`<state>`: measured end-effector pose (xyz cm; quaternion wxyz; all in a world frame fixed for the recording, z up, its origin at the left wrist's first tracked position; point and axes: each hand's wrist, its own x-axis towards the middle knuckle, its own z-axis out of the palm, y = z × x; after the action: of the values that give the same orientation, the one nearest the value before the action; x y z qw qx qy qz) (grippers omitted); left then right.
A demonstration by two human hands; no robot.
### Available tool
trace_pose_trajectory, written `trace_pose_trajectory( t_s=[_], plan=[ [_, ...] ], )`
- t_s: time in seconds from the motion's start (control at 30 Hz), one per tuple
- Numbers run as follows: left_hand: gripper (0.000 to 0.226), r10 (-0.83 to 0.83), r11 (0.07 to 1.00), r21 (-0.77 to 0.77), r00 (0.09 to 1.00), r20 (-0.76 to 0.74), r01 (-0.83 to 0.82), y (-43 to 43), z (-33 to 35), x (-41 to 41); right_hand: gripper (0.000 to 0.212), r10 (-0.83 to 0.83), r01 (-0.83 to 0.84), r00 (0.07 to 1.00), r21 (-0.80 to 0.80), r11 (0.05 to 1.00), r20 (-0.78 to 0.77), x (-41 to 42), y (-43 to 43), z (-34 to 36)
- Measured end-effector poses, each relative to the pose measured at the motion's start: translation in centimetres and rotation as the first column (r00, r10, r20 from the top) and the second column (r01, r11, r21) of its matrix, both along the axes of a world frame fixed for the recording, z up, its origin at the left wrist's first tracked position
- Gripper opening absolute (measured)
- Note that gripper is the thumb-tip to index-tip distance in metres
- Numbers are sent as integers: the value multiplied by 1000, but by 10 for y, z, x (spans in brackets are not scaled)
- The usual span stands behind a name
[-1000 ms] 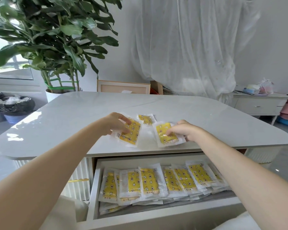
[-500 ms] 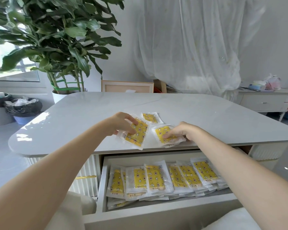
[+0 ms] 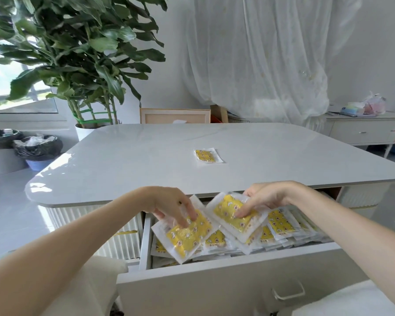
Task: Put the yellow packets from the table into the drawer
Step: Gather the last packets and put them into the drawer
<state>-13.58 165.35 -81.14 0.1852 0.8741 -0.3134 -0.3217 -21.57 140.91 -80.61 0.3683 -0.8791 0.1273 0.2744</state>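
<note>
My left hand (image 3: pixel 169 205) grips a yellow packet (image 3: pixel 187 233) with clear edges, held over the left part of the open drawer (image 3: pixel 237 277). My right hand (image 3: pixel 262 197) grips a second yellow packet (image 3: pixel 233 215) just right of it, tilted, above the packets in the drawer (image 3: pixel 281 224). Several yellow packets lie in rows inside the drawer. One more yellow packet (image 3: pixel 207 155) rests flat on the white table (image 3: pixel 123 165), beyond both hands.
A large potted plant (image 3: pixel 78 60) stands behind the table's left corner. Lined bins (image 3: pixel 37 149) sit on the floor at far left. A white side cabinet (image 3: pixel 363 131) is at the back right, white drapery (image 3: pixel 260 53) behind the table.
Both hands have lifted their packets off the table and brought them down over the open drawer. One packet stays on the table.
</note>
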Motion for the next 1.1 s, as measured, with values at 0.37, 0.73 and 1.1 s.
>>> trace_pose_trajectory(
  t_s=[0.37, 0.73, 1.1],
  plan=[
    [54, 303, 952, 56, 952, -45, -300, 6, -66, 17, 41, -71, 47, 994, -264, 964, -82, 10, 0, -54],
    [39, -175, 918, 389, 808, 562, -72, -7, -87, 6, 50, -313, 312, 949, -211, 926, 33, 16, -26, -69],
    [48, -269, 911, 403, 864, 425, 85, -40, -77, -5, 41, -505, 511, 857, -46, 858, 99, 9, -54, -70]
  ],
)
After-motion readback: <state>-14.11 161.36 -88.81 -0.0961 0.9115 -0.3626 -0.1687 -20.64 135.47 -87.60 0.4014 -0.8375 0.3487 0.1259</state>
